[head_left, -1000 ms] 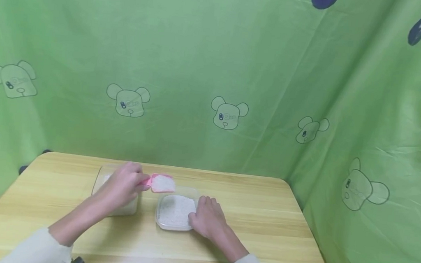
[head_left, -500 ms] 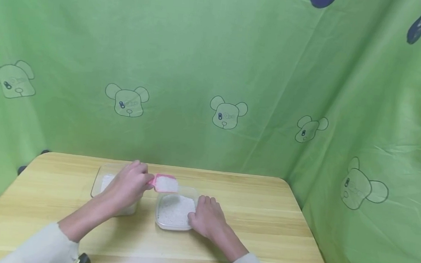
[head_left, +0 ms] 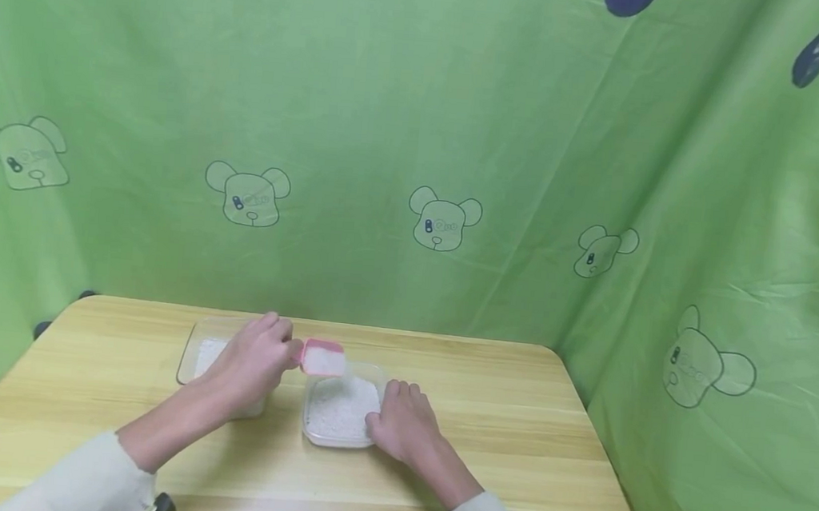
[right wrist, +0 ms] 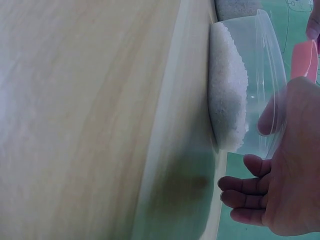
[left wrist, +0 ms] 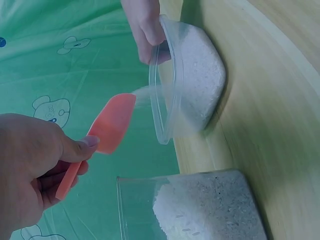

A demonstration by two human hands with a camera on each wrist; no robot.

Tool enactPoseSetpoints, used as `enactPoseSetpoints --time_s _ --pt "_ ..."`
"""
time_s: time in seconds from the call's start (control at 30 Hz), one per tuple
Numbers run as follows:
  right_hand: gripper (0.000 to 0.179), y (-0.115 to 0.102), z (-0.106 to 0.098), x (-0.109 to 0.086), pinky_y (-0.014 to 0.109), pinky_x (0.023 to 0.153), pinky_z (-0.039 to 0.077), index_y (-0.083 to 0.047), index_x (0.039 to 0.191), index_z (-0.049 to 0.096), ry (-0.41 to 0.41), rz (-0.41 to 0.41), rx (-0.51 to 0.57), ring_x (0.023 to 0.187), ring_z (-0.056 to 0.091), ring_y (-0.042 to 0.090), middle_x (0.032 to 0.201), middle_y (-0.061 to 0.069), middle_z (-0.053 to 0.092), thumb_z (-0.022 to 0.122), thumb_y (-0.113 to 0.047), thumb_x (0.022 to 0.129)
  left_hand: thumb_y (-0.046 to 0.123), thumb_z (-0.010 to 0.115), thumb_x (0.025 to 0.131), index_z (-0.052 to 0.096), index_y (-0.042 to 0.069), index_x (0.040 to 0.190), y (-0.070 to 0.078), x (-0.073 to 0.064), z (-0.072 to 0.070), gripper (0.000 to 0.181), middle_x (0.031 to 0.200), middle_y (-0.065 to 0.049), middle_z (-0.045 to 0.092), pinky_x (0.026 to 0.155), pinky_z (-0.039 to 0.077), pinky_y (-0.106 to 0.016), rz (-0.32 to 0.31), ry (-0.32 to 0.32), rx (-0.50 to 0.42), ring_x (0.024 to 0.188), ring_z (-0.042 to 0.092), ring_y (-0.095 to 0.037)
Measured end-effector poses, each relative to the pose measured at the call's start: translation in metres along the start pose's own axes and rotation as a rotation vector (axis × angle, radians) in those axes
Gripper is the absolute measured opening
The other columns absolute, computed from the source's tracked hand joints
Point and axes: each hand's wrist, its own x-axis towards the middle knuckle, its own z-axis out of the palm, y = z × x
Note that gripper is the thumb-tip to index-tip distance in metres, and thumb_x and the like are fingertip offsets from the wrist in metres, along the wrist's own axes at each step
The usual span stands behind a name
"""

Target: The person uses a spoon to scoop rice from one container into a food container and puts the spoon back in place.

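Note:
My left hand (head_left: 257, 360) pinches the handle of a pink scoop (left wrist: 112, 125) between thumb and fingers. The scoop is tilted above a clear plastic tub (left wrist: 167, 120), and white rice streams off its lip into it. Rice (head_left: 339, 410) fills the lower part of this tub. At the tub's right side, my right hand (head_left: 407, 424) grips the rim, thumb inside; in the right wrist view its other fingers (right wrist: 245, 200) sit outside the wall. Below my left hand stands a taller clear container (left wrist: 135, 200) of rice, partly hidden by that arm in the head view.
Both containers stand on a wooden table (head_left: 525, 441), the taller one to the left of the tub. A green curtain (head_left: 351, 267) with printed bear faces hangs behind and on the sides.
My left hand has moved slightly right with the scoop, then tipped it. Less rice lies in the scoop, and grains now fall into the tub. My right hand has stayed put.

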Motion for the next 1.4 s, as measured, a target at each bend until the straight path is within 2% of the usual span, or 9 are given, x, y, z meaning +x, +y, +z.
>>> enactPoseSetpoints --time_s 0.13,0.3,0.47,0.73,0.9,1.1,1.27,1.4 --pt "0.037 0.0 0.0 0.0 0.04 0.078 0.041 0.001 0.104 0.054 0.0 0.002 -0.004 0.085 0.044 0.024 0.09 0.009 0.049 0.053 -0.032 0.086 0.004 0.087 0.078 0.079 0.009 0.086 0.0 -0.003 -0.001 0.012 0.078 -0.002 0.06 0.068 0.037 -0.027 0.034 0.013 0.022 0.076 0.044 -0.017" --pt "0.038 -0.001 -0.001 -0.001 0.041 0.079 0.042 0.002 0.105 0.055 0.004 -0.001 -0.012 0.085 0.045 0.024 0.09 0.009 0.05 0.053 -0.032 0.087 0.005 0.089 0.075 0.078 0.007 0.083 -0.001 -0.008 -0.002 0.013 0.073 -0.002 0.057 0.066 0.037 -0.028 0.089 0.091 0.045 0.074 0.043 -0.018" --pt "0.041 -0.001 -0.001 -0.001 0.042 0.08 0.043 0.003 0.108 0.055 -0.001 0.001 -0.012 0.086 0.046 0.025 0.091 0.009 0.051 0.053 -0.032 0.087 -0.005 0.086 0.068 0.077 0.008 0.08 -0.002 -0.014 -0.003 0.02 0.072 -0.002 0.058 0.065 0.037 -0.027 0.13 0.136 0.079 0.073 0.043 -0.018" --pt "0.04 -0.001 0.0 -0.001 0.041 0.079 0.043 0.003 0.107 0.055 0.003 -0.004 -0.016 0.086 0.045 0.025 0.09 0.009 0.05 0.053 -0.032 0.086 -0.015 0.083 0.06 0.078 0.008 0.082 -0.001 -0.023 -0.003 0.032 0.077 -0.003 0.063 0.063 0.035 -0.025 0.157 0.138 0.128 0.076 0.041 -0.017" --pt "0.04 -0.001 0.0 0.0 0.041 0.079 0.043 0.003 0.107 0.055 0.003 -0.002 -0.016 0.085 0.045 0.025 0.09 0.009 0.05 0.053 -0.031 0.086 -0.016 0.079 0.063 0.078 0.007 0.086 0.002 -0.027 -0.005 0.033 0.081 -0.004 0.068 0.064 0.038 -0.025 0.177 0.12 0.16 0.076 0.045 -0.017" --pt "0.039 -0.001 0.0 0.001 0.04 0.079 0.043 0.002 0.107 0.055 -0.001 0.005 -0.017 0.085 0.044 0.024 0.09 0.009 0.05 0.053 -0.031 0.087 -0.007 0.088 0.067 0.078 0.005 0.093 0.006 -0.03 -0.009 0.03 0.087 -0.005 0.07 0.067 0.044 -0.027 0.185 0.082 0.205 0.079 0.049 -0.017" --pt "0.04 -0.001 -0.001 0.0 0.041 0.079 0.043 0.003 0.106 0.055 -0.003 -0.001 -0.016 0.085 0.044 0.025 0.09 0.009 0.049 0.053 -0.032 0.086 -0.005 0.09 0.067 0.078 0.004 0.094 0.007 -0.031 -0.01 0.031 0.087 -0.005 0.07 0.068 0.046 -0.027 0.203 0.094 0.228 0.08 0.049 -0.017" --pt "0.039 -0.002 -0.001 -0.001 0.04 0.078 0.042 0.002 0.105 0.054 -0.005 -0.002 -0.015 0.084 0.044 0.024 0.089 0.009 0.049 0.053 -0.032 0.086 -0.007 0.088 0.066 0.078 0.005 0.092 0.007 -0.033 -0.011 0.03 0.086 -0.005 0.07 0.067 0.045 -0.027 0.211 0.126 0.212 0.079 0.05 -0.017"
